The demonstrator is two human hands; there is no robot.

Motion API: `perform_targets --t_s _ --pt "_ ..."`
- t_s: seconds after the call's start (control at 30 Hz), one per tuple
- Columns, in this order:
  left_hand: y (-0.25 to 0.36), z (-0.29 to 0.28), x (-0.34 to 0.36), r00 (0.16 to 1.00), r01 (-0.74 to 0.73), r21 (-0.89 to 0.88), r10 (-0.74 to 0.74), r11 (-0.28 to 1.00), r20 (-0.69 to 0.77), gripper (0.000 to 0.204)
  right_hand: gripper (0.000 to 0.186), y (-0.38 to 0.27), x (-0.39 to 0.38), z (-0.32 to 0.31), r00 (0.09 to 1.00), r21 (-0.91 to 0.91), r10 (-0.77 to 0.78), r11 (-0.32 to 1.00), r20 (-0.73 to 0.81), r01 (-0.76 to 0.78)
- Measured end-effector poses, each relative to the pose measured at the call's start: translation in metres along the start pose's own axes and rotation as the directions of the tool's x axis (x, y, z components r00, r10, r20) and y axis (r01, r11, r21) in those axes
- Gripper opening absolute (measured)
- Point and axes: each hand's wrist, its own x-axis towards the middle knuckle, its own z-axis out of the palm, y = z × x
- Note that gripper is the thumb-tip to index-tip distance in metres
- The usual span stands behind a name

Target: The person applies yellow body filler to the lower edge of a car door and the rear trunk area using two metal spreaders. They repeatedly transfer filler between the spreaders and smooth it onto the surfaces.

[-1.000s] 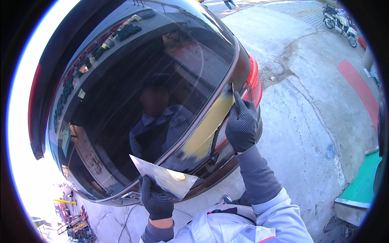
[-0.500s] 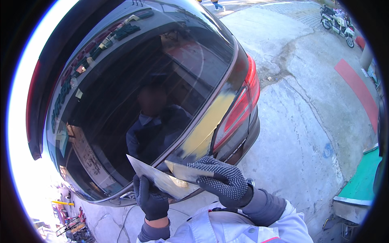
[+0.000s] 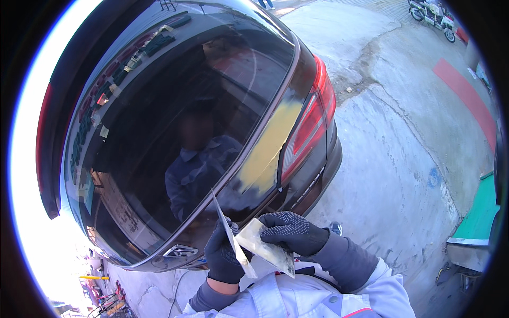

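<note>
My left hand (image 3: 221, 258), in a dark glove, is closed on a thin flat putty board (image 3: 230, 233), which is turned nearly edge-on. My right hand (image 3: 295, 233), in a dark glove with pale dots, grips a cream-coloured putty spreader (image 3: 261, 245) with dark smears on its face. One edge of the spreader is close against the board; whether they touch I cannot tell. Both hands are just in front of a dark car (image 3: 313, 180). A patch of yellowish putty (image 3: 271, 142) covers the body panel between its rear window (image 3: 175, 122) and the red tail light (image 3: 308, 132).
Pale cracked concrete (image 3: 382, 169) lies right of the car. A green-topped platform (image 3: 477, 217) stands at the right, beneath a red strip (image 3: 466, 100) on the ground. A motorcycle (image 3: 433, 16) is parked far right. Assorted items (image 3: 106, 297) lie at the lower left.
The putty board has swung from showing its broad face to nearly edge-on. The spreader has turned its pale face into view and tilted downward. My left hand has shifted right.
</note>
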Motion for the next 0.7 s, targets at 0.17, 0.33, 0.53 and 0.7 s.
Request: perform_targets --t_s 0.17,0.33,0.53,0.7 --pt "0.010 -0.021 -0.009 0.970 0.097 -0.323 -0.162 0.941 -0.180 0.016 0.031 0.050 -0.004 -0.015 0.901 0.091 -0.132 0.978 -0.414 0.185" --pt "-0.004 -0.038 -0.028 0.925 0.089 -0.094 -0.117 0.992 -0.361 0.017 0.031 0.094 0.021 -0.039 0.558 0.019 -0.224 0.918 -0.799 0.396" --pt "-0.002 -0.058 -0.044 0.961 0.057 -0.018 -0.060 0.998 -0.269 0.022 0.028 0.098 0.051 -0.040 0.308 -0.328 -0.432 0.883 -0.848 0.336" --pt "0.000 -0.069 -0.051 0.968 -0.044 -0.137 0.008 0.990 -0.251 0.027 0.029 0.106 0.052 -0.029 0.283 -0.339 -0.445 0.872 -0.850 0.353"
